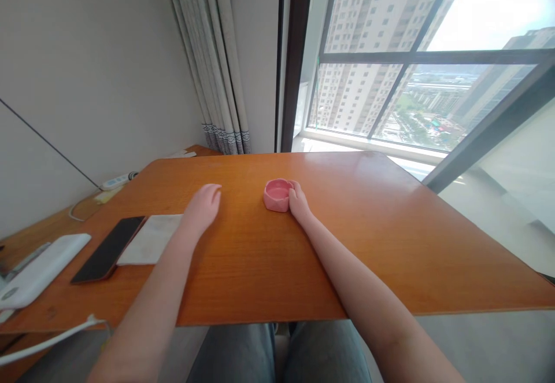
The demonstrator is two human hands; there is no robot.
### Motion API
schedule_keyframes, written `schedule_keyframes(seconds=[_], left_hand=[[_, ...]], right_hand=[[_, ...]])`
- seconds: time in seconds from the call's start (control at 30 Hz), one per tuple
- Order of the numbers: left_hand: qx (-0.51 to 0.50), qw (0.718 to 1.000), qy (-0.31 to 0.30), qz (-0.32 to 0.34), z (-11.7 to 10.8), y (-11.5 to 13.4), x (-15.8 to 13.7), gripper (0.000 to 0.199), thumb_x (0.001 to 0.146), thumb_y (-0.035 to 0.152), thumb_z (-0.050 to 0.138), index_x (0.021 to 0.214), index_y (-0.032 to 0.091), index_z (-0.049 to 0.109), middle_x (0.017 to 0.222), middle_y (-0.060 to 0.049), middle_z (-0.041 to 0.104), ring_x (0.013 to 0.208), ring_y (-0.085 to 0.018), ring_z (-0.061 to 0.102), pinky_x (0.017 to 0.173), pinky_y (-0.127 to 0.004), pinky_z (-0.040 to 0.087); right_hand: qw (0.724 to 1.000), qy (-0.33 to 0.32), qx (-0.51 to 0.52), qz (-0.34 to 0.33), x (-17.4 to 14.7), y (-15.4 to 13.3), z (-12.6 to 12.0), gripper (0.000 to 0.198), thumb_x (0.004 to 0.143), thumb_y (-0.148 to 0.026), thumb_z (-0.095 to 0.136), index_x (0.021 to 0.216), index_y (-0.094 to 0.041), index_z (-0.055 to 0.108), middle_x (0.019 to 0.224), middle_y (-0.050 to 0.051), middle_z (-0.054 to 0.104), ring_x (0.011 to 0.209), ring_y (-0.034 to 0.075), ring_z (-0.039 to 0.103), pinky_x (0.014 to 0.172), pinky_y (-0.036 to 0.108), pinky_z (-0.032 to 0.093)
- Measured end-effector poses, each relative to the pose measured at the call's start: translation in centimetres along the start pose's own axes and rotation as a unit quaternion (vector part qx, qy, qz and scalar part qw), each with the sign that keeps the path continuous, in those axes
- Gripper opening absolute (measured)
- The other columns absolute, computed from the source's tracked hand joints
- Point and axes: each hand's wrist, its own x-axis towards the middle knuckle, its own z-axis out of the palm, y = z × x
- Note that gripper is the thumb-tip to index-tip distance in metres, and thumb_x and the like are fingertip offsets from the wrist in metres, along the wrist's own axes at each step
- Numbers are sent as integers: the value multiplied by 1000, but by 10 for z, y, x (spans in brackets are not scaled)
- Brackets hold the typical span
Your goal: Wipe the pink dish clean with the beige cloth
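A pink ashtray (276, 198) with faceted sides and a notched rim stands upright near the middle of the wooden table (255, 273). My right hand (298, 199) is closed on its right side, the fingers at the rim and wall. My left hand (203, 203) is to the left of the ashtray, apart from it. Its fingers are loosely bent, with the thumb a little away from them, and nothing shows in the grasp. Just left of my left forearm lies a flat white cloth or pad (150, 241), partly covered by the arm.
Left of the white pad lies a black phone-like slab (108, 250). A white rounded device (45, 270) sits at the far left, with a white cable (52, 339) below it. A power strip (117, 181) rests by the wall. Behind stand a curtain (217, 70) and a large window (407, 56).
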Motion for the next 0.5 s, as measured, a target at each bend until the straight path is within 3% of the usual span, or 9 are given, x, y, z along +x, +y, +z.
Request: schedule_keyframes(seconds=[0.1, 0.17, 0.27, 0.37, 0.43, 0.5], left_hand=[[153, 975, 2, -161, -21, -71, -42, 40, 88, 31, 33, 114, 16, 60, 122, -13, 60, 115, -30, 54, 100, -44, 42], [197, 955, -36, -217, -25, -99, -70, 40, 86, 30, 33, 110, 17, 62, 117, -13, 62, 109, -32, 57, 93, -47, 46], [184, 964, -55, -186, -20, -108, -95, 44, 83, 27, 33, 112, 13, 62, 120, -17, 61, 110, -35, 56, 94, -49, 44], [107, 984, -46, -133, -15, -100, -98, 44, 83, 24, 29, 111, 16, 62, 122, -13, 61, 115, -27, 56, 102, -40, 42], [110, 982, -33, -151, -14, -99, -94, 43, 83, 27, 33, 115, 17, 60, 125, -13, 60, 117, -29, 55, 101, -41, 43], [144, 964, -35, -221, -16, -102, -88, 46, 81, 34, 41, 120, 15, 56, 126, -17, 59, 116, -35, 55, 95, -48, 45]], right_hand=[[1000, 2, -5, -2, 1, 2, 0, 46, 84, -25, 28, 125, -17, 47, 128, 10, 57, 118, 18, 52, 104, 32, 37], [1000, -1, -8, -1, 1, 2, 0, 46, 85, -26, 27, 126, -15, 45, 129, 10, 57, 120, 17, 51, 104, 30, 37], [1000, -8, -16, 4, 2, 2, -1, 46, 85, -27, 27, 127, -16, 45, 129, 9, 56, 120, 17, 51, 104, 31, 38], [1000, -14, -18, 6, 2, 1, -3, 46, 85, -28, 28, 127, -17, 45, 129, 9, 57, 121, 18, 50, 104, 33, 38], [1000, -15, -13, 6, 2, 0, -4, 47, 85, -28, 28, 127, -17, 45, 130, 9, 56, 121, 18, 50, 104, 33, 37], [1000, -18, -10, 8, 2, 0, -4, 48, 85, -28, 29, 128, -17, 45, 131, 9, 55, 121, 18, 50, 105, 33, 36]])
